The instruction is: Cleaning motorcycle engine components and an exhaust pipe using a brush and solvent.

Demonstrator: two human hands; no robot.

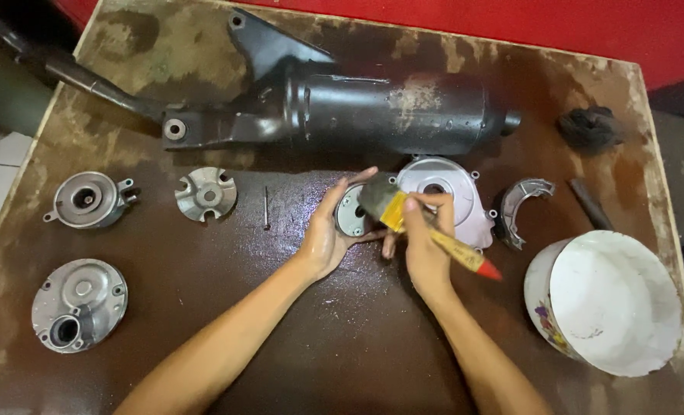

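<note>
My left hand (323, 234) grips a small round metal engine part (351, 212) and holds it tilted above the wet brown table (227, 261). My right hand (425, 242) holds a paintbrush (403, 215) with a yellow handle and red tip. Its dirty bristles rest on the top of the round part. Just behind the hands lies a pale grey engine cover (453, 196).
A black exhaust muffler (357, 111) lies across the back. Left of the hands are a thin pin (266, 206), a finned disc (206, 194) and two round housings (90, 200) (79, 303). A curved metal piece (520, 206), a white bowl (611, 303) and a dark rag (590, 127) sit right.
</note>
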